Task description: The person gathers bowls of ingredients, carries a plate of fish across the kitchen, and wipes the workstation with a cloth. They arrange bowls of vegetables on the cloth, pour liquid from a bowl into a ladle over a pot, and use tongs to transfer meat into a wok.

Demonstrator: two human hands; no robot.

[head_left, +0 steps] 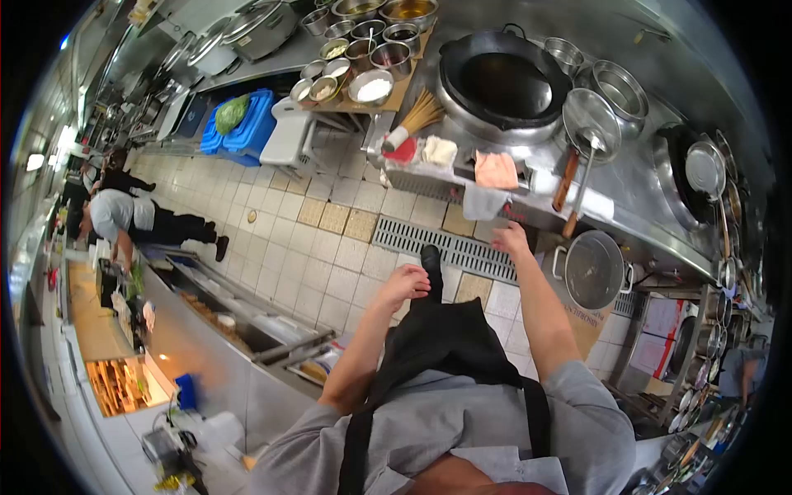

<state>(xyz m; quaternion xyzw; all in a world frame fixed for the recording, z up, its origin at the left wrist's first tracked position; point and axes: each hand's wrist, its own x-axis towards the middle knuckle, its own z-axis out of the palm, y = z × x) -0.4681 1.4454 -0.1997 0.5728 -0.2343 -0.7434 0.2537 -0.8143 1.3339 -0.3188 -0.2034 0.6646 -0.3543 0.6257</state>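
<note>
Over the tiled floor, in front of my black apron (445,342), hovers my left hand (404,285). Its fingers are loosely curled in and nothing shows in them. My right hand (511,239) reaches to the front of the steel stove, fingers a little apart, just below the red panel (513,212). A grey cloth (483,202) hangs over the stove edge beside it, and an orange cloth (496,169) lies above. Close by, a wooden-handled ladle (584,177) and a strainer (591,124) rest on the stove, next to a large black wok (505,82).
A big steel pot (594,268) stands on the floor to my right. A bamboo brush (421,115) and a white cloth (440,150) lie on the stove ledge. Further left are seasoning bowls (371,86), a white stool (289,136) and blue bins (247,132). Another person (132,219) bends over the counter behind.
</note>
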